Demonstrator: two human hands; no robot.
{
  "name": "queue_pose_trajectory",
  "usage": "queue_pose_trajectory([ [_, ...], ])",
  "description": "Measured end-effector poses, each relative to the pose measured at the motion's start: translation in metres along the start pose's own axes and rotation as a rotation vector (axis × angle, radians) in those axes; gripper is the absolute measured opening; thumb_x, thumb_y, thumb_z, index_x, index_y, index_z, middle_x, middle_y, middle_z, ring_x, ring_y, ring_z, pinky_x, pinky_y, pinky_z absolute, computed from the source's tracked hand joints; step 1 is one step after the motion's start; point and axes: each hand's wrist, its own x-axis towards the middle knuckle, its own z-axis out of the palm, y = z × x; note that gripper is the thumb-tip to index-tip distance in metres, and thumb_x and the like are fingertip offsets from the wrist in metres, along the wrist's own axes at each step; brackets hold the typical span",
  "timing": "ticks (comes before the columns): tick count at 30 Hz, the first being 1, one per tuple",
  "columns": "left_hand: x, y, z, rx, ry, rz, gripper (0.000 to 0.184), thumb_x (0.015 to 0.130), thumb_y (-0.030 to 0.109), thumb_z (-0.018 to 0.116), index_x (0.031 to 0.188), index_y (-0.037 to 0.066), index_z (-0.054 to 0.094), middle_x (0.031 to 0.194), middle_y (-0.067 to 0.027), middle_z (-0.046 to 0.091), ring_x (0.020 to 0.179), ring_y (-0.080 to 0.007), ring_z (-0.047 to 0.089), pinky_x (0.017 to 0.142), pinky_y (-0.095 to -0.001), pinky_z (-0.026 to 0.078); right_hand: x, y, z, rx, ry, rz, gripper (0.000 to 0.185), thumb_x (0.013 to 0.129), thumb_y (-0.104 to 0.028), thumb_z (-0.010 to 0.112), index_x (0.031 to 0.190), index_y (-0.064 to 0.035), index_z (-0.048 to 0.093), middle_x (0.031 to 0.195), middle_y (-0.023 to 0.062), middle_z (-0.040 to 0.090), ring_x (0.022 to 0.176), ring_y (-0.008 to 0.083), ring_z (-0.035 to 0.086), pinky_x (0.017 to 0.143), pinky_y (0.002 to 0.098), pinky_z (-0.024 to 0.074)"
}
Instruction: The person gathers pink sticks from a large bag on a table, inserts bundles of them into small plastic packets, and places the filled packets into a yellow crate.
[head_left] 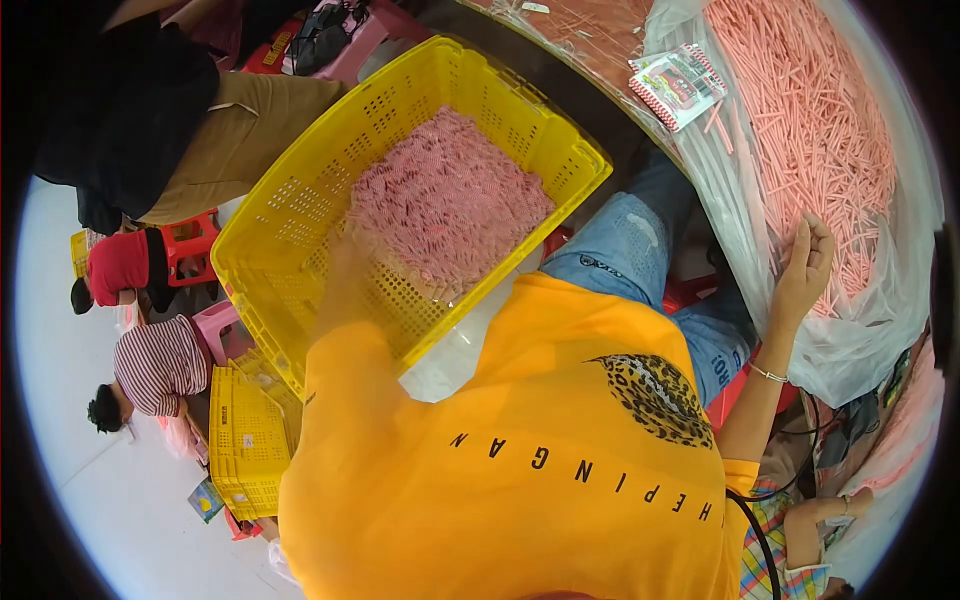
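My left hand (348,245), smeared by motion, reaches into a yellow perforated basket (265,235) at the left side of a pile of small pink wrapped packets (450,200). Its fingers are too blurred to read. My right hand (808,258), with a bracelet at the wrist, rests at the lower edge of a heap of thin pink sticks (815,120) on clear plastic sheeting. Its fingers are loosely curled and apart, with nothing visible held. Farther up, a printed packet (680,88) with a red-and-white border lies on the plastic beside a few loose sticks.
A person in dark clothes and tan trousers (205,150) stands beside the basket. Two people sit farther left, in red (118,268) and striped (155,365) tops. More yellow baskets (245,440) stand at lower left. Another person's arm (805,525) shows at lower right; a black cable (765,540) hangs nearby.
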Motion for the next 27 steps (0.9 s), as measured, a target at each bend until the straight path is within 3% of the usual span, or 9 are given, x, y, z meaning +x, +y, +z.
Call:
queue_pose_trajectory([
  [5,-0.009,0.018,0.043,-0.257,0.047,-0.13,0.037,0.096,0.013,0.049,0.131,0.0,0.051,0.116,-0.0142,0.062,0.105,-0.0279,0.06,0.089,-0.0381,0.047,0.0,0.001,-0.001,0.001,-0.018,-0.008,0.017,0.099,-0.017,0.059,0.11,-0.0033,0.061,0.077,-0.003,0.054,0.059,0.0017,0.04,0.052,0.0172,0.031],
  [17,-0.001,0.033,0.035,-0.178,-0.008,-0.108,0.034,0.1,0.019,0.047,0.127,-0.001,0.054,0.113,-0.0126,0.062,0.103,-0.0254,0.06,0.088,-0.0353,0.047,0.0,0.002,-0.001,-0.057,0.01,-0.014,0.018,0.099,-0.016,0.059,0.111,-0.0033,0.06,0.076,-0.0041,0.053,0.059,0.001,0.04,0.051,0.0177,0.0304],
  [22,-0.003,0.038,0.016,0.025,-0.012,0.021,0.034,0.101,0.022,0.047,0.126,-0.001,0.055,0.111,-0.0119,0.063,0.102,-0.0244,0.06,0.088,-0.0341,0.047,-0.002,0.008,-0.004,0.001,0.011,0.118,0.015,0.098,-0.015,0.058,0.108,-0.0041,0.059,0.076,-0.0025,0.054,0.06,0.0026,0.043,0.052,0.0187,0.034],
  [24,-0.004,0.069,0.027,0.093,-0.055,0.117,0.035,0.102,0.023,0.046,0.125,-0.001,0.055,0.111,-0.0117,0.063,0.101,-0.0239,0.06,0.088,-0.0337,0.047,-0.001,0.002,-0.009,-0.172,-0.004,0.021,0.012,0.096,-0.014,0.059,0.105,-0.0058,0.061,0.075,-0.002,0.053,0.061,0.0049,0.046,0.054,0.0211,0.0388],
  [27,-0.035,0.137,0.033,0.17,-0.093,0.369,0.035,0.103,0.024,0.046,0.124,-0.002,0.056,0.11,-0.0113,0.063,0.1,-0.0233,0.06,0.088,-0.033,0.047,-0.002,-0.007,-0.005,-0.113,0.0,0.009,0.011,0.094,-0.013,0.061,0.102,-0.0064,0.062,0.074,-0.0011,0.057,0.061,0.0062,0.049,0.056,0.0228,0.0412],
])
